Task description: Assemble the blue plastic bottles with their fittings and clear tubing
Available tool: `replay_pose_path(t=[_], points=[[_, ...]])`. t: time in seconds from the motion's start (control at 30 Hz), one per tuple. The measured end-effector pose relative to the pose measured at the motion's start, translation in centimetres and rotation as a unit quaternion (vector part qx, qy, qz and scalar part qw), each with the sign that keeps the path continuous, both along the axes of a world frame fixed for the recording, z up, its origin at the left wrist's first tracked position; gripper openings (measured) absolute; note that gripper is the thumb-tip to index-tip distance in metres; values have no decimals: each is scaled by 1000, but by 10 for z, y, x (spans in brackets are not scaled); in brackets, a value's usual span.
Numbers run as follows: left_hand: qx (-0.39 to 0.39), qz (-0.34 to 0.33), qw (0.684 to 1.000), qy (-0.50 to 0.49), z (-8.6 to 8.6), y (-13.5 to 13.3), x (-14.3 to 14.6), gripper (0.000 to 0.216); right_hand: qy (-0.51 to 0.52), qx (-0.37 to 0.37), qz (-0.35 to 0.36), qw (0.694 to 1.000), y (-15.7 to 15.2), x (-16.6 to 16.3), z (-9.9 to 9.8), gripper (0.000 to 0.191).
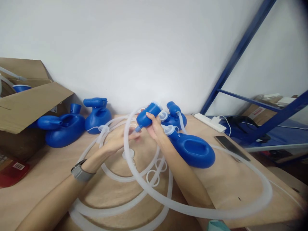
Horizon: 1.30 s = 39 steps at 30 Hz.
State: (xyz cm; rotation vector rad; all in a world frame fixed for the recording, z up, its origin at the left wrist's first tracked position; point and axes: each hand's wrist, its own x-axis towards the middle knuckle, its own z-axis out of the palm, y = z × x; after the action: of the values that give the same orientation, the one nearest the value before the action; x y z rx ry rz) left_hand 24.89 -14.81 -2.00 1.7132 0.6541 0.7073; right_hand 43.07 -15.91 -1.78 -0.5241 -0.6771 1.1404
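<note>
My right hand [154,126] is wrapped around a blue plastic funnel cup [145,116], tilted so its wide, white-rimmed end points up and right and its narrow spout down and left. At that spout, the fingers of my left hand [120,138] close on what looks like the end of a translucent hose [141,181]; how far the two overlap is not clear. Large hose loops lie over the table and around my forearms. A blue urinal bottle [192,150] with a white cap [169,129] lies right of my right forearm. Two white rings [153,178] lie below my hands.
More blue bottles with funnel cups stand left [64,132], back left [97,118] and behind my right hand [173,120]. An open cardboard box [33,106] is at far left. A power strip [210,122], a phone [231,147] and blue shelving [240,48] are right.
</note>
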Motion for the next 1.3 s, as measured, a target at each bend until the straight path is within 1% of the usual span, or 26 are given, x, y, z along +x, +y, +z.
replay_pose_path(t=[0.03,0.1,0.2,0.27,0.33,0.43,0.53,0.67,0.77,0.9,0.97,1.03,1.1,1.2,1.3], points=[[60,30,998,15,1,2,-1,39,-2,-7,-17,1000,0,-1,2,45],[155,82,984,21,-1,3,-2,42,3,-17,-46,999,0,-4,5,41],[270,140,952,21,-10,0,0,37,19,-40,-81,996,-3,-9,9,40],[314,188,931,13,-17,-3,2,34,28,-50,-101,993,-5,-12,11,42],[345,221,912,-8,-23,-5,3,33,38,-52,-120,991,-7,-15,13,45],[392,219,893,-39,-28,-5,4,29,53,-61,-135,988,-9,-18,13,50],[413,214,883,-54,-32,-2,4,27,53,-77,-145,985,-10,-21,13,52],[404,211,889,-48,-35,2,3,32,28,-73,-142,987,-13,-22,14,55],[355,204,911,-40,-34,3,0,26,9,-66,-133,989,-16,-22,15,55],[252,193,946,-67,-26,2,-2,35,10,-69,-129,989,-15,-21,16,53],[233,177,954,-71,-21,2,-2,35,9,-65,-130,989,-14,-20,16,55],[251,161,952,-63,-16,2,-2,33,6,-64,-130,989,-13,-20,15,54],[290,158,942,-53,-12,4,-3,31,3,-67,-130,989,-13,-21,14,53],[382,164,909,-22,-10,12,-10,25,-8,-59,-133,989,-14,-23,13,50],[459,138,877,35,-8,21,-19,17,-32,-57,-145,987,-16,-24,13,48]])
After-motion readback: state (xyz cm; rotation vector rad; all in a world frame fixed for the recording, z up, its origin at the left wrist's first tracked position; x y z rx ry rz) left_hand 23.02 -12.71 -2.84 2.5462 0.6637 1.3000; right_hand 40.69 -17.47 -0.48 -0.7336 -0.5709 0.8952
